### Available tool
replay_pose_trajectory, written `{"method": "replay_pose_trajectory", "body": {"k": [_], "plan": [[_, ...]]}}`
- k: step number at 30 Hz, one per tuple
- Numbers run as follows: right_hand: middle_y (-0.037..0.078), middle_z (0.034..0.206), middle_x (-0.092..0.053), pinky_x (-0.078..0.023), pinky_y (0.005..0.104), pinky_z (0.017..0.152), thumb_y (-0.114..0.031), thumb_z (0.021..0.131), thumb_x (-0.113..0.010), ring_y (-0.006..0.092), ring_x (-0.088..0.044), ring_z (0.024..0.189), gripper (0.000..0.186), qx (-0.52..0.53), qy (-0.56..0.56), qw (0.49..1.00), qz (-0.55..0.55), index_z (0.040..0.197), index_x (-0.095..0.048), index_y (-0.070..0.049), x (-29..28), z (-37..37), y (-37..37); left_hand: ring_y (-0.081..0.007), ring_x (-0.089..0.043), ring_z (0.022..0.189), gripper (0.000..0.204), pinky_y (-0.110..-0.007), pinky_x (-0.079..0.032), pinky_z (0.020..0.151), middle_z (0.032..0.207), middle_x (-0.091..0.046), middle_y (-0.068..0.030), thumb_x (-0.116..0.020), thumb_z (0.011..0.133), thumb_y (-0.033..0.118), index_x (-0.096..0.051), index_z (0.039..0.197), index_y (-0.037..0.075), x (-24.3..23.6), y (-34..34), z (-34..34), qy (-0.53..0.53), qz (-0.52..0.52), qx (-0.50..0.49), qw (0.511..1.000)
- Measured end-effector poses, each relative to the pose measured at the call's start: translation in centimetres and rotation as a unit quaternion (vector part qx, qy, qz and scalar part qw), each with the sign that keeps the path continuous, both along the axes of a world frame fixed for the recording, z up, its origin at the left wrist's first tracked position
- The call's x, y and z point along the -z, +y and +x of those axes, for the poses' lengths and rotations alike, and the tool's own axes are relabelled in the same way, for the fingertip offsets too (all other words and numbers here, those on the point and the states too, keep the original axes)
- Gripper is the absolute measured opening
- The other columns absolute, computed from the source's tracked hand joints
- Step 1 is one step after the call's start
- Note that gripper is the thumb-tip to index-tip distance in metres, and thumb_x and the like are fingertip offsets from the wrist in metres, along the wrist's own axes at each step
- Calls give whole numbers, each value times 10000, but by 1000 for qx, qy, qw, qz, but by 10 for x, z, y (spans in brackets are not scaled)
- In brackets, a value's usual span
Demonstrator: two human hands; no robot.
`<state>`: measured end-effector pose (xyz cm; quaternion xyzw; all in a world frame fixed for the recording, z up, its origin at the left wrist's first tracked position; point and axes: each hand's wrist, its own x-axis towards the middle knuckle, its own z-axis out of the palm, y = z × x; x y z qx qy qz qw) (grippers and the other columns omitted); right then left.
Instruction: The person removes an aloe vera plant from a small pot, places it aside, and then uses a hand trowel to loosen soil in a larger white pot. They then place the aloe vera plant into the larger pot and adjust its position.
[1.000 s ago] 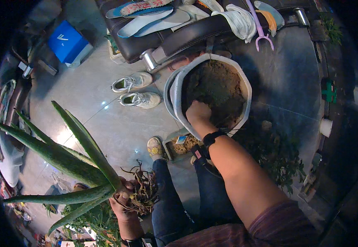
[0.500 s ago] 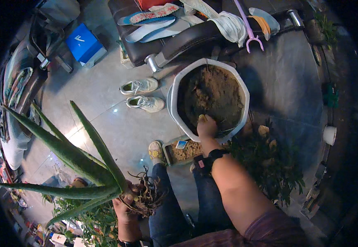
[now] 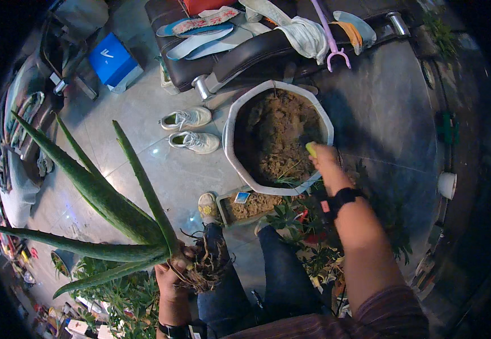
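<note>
My left hand grips an aloe plant by its base, its long spiky leaves fanned leftward and its tangled bare roots hanging over my leg. My right hand is closed on a small yellow-green handled tool at the right rim of a white many-sided pot; the tool's working end is too dark to make out. Loose brown soil with some thin green blades fills the pot. Below the pot, a shallow trough of dirt sits between my feet, with a small blue-and-white card on it.
A dark leather seat with insoles, white cloths and a lilac forked pole spans the top. White sneakers and a blue box lie on the tiled floor. Leafy plants crowd both sides of my legs; folded blankets lie far left.
My right hand has moved from the pot's lower-left interior rightward to its right rim, showing the yellow-green handle more clearly. My left hand still holds the aloe in about the same place.
</note>
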<state>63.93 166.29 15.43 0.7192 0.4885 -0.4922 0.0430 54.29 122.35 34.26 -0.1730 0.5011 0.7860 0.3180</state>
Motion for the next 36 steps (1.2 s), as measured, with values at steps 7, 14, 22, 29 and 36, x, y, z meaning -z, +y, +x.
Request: {"method": "replay_pose_trajectory", "body": {"k": [7, 14, 22, 29, 36], "plan": [[128, 876, -656, -485, 426, 731, -261, 781, -633, 327, -613, 862, 269, -470, -5, 834, 290, 1008, -646, -118, -82, -6, 2, -218, -592, 821, 459, -383, -490, 794, 894, -570, -76, -682, 717, 154, -495, 1104, -7, 4, -4, -10, 0, -46, 5, 999], [166, 780, -653, -512, 443, 669, -122, 726, -545, 340, -640, 756, 173, -746, -167, 621, 171, 807, -683, -55, -81, -52, -59, -207, -565, 821, 443, -364, -485, 779, 946, -555, -88, -624, 729, 112, -476, 1130, -4, 15, -1, -18, 0, -15, 14, 1000], [144, 798, -665, -521, 429, 624, -115, 763, -509, 307, -655, 745, 202, -760, -185, 601, 164, 827, -681, -32, -33, -40, -63, -222, -566, 831, 448, -374, -486, 783, 992, -537, -98, -620, 722, 103, -469, 1130, -5, 28, 2, -28, 24, -25, 23, 999], [117, 822, -677, -525, 382, 590, -95, 771, -540, 284, -664, 758, 179, -745, -188, 622, 149, 825, -711, -89, 20, -56, -101, -240, -572, 823, 404, -394, -484, 789, 936, -546, -101, -615, 732, 121, -485, 1093, -4, 34, 19, -24, -12, -19, 12, 1000], [105, 839, -678, -528, 407, 637, -104, 760, -552, 296, -657, 793, 172, -714, -168, 659, 167, 820, -713, -97, 11, -67, -104, -243, -585, 821, 411, -409, -491, 788, 887, -562, -99, -641, 713, 99, -488, 1077, -13, 17, 18, -9, -12, -31, 12, 999]]}}
